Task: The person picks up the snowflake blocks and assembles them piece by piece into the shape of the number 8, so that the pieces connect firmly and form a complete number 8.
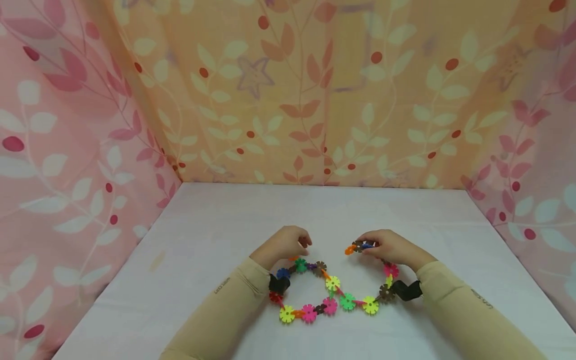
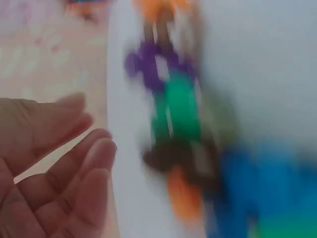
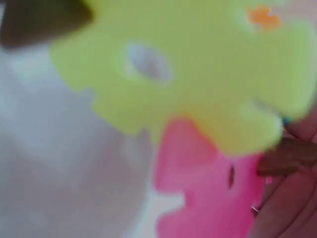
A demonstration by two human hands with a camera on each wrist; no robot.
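A chain of notched plastic snowflake discs (image 1: 333,283) in many colours lies across the white table, a ring on the left and an open curve on the right. My right hand (image 1: 391,245) pinches the curve's far end, where an orange disc (image 1: 349,249), a brown disc (image 1: 358,246) and a blue one stick out past the fingers. Up close in the right wrist view are a yellow disc (image 3: 198,84) slotted into a pink disc (image 3: 218,198). My left hand (image 1: 288,244), fingers loosely bent and holding nothing, hovers beside the ring's green disc (image 2: 181,106).
A white cloth covers the table (image 1: 252,210). Floral fabric walls stand at the back (image 1: 288,100) and on both sides. Both wrists carry black straps, and beige sleeves cover the forearms.
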